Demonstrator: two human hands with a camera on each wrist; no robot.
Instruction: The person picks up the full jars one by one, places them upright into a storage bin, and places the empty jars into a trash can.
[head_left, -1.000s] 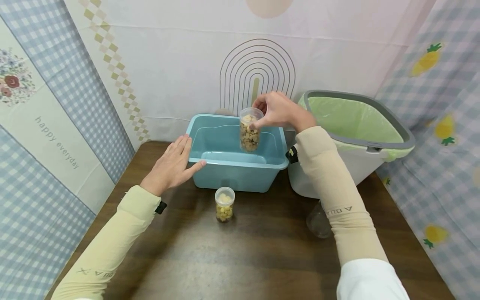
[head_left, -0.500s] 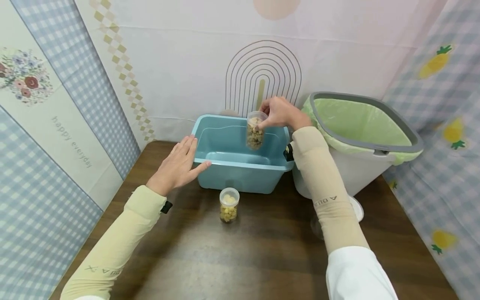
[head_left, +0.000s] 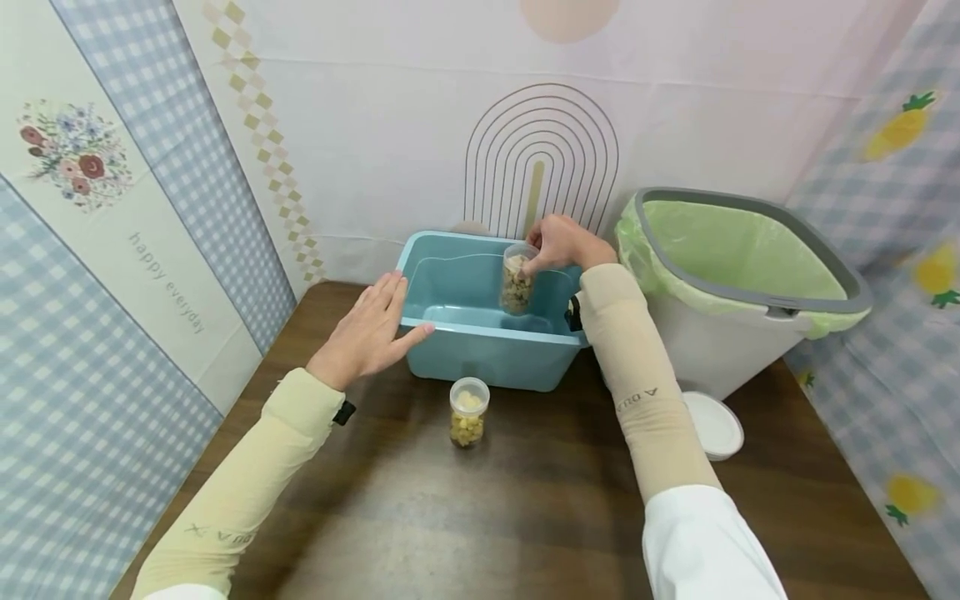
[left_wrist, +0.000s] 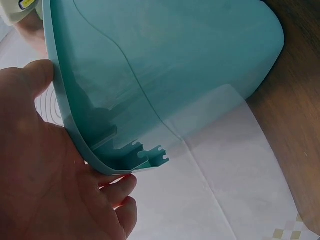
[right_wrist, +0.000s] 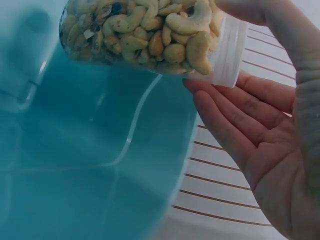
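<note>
In the head view, my right hand (head_left: pixel 564 243) grips a clear jar of nuts (head_left: pixel 517 290) near its top. The jar hangs upright inside a blue plastic tub (head_left: pixel 491 362), above its floor. Close up in the right wrist view, cashews show through the jar (right_wrist: pixel 135 37), with the thumb and fingers (right_wrist: pixel 227 120) at its translucent rim. My left hand (head_left: pixel 367 332) rests on the tub's left rim, fingers extended and thumb spread. The left wrist view shows that hand (left_wrist: pixel 55 165) touching the rim at a corner. A second clear jar (head_left: pixel 468 423) with yellowish contents stands in front of the tub.
A grey-rimmed waste bin (head_left: pixel 750 293) with a green liner stands right of the tub. Beside my right forearm sits a round white-topped container (head_left: pixel 716 427), partly hidden. Everything stands on a dark wooden table (head_left: pixel 480 525), with a patterned cloth (head_left: pixel 375 125) behind.
My right hand has lowered the jar of nuts deeper into the tub. My left hand stays on the rim. The head view has shifted left, and the white-topped container has come into sight.
</note>
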